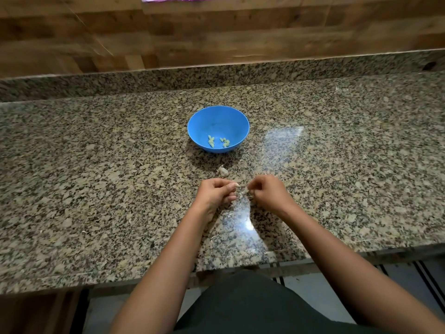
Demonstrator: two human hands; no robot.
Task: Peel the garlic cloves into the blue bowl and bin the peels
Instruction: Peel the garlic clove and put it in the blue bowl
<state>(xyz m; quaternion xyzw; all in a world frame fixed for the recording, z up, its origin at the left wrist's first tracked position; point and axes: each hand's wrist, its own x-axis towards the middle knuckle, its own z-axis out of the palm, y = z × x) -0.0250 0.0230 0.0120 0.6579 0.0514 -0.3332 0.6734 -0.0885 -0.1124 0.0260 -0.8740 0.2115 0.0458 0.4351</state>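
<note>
Garlic clove (235,185): tiny, light, firm core. Skin papery, brittle. Likely slick once bare.
Judgement: hold by body, tear skin from tip end. Too much squeeze and it shoots out.
Left hand (215,192): fingers curled, pinching clove just above surface (96,165).
Right hand (267,191): fingers curled, thumb and index pressed on what looks like peel (243,192); too small to be sure.
Blue bowl (216,121) beyond hands, 2 clusters of pale peeled cloves (212,141) inside.
Pale garlic lump (223,170) on surface between bowl and hands.
Bin not in view.

Plain blue bowl (216,119); pale yellow-green cloves (211,141); tan, grey and black speckled counter (96,165); streaked brown wood-grain far wall (216,32).
</note>
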